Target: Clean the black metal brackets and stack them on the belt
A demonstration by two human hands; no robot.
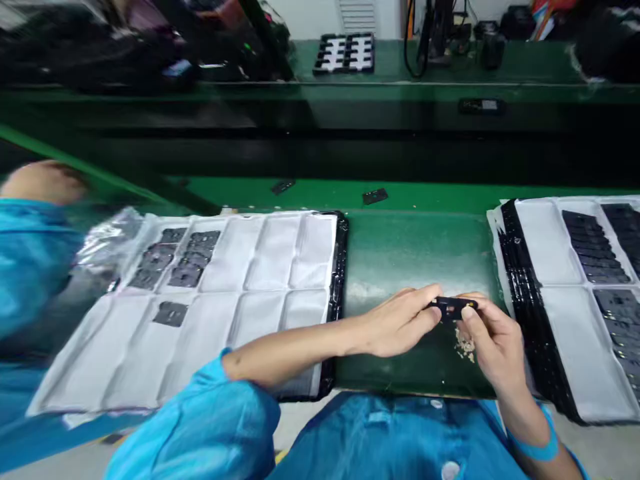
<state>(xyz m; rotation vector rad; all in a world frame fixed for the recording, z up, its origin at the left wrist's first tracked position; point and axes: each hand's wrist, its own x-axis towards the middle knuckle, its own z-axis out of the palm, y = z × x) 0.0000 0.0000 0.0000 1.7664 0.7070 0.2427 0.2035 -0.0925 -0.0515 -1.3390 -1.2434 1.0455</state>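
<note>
Head | black part (pixel 453 308) | long axis left-right | fingers (pixel 426 293) at both ends

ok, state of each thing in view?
Black part, held at both ends
Left hand, closed on one end
Right hand, closed on other
Left tray, partly filled
Right tray, partly filled
Tan bits, scattered
Loose dark parts, untouched
Clear plastic, crumpled
Co-worker's hand, too blurred to tell

Left hand (pixel 400 323) and right hand (pixel 493 337) hold a small black part (pixel 451 307) above a green work surface (pixel 395 260), between compartmented trays (pixel 273 247).
</note>
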